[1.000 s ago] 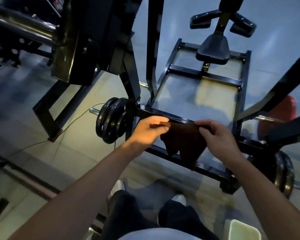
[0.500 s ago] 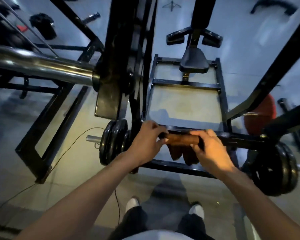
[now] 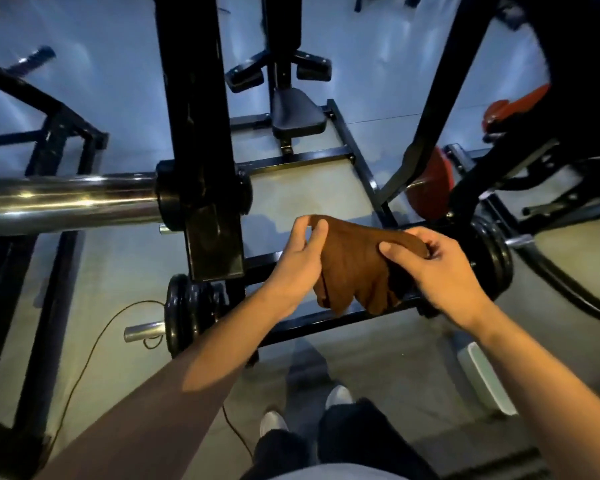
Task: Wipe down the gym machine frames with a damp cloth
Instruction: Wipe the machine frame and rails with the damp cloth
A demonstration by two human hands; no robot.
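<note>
Left hand (image 3: pixel 300 261) and right hand (image 3: pixel 444 271) both gripping brown cloth (image 3: pixel 355 268) in curled fingers, above black frame bar (image 3: pixel 312 323).

No readable text — no labels, brands, numbers, or signs

Arms: bare to above the elbow, no sleeves or wristwear visible | Trousers (image 3: pixel 343 445): dark, full length | Shoes (image 3: pixel 340 396): white, rounded toes | Top (image 3: pixel 326 474): pale grey hem at lower edge
</note>
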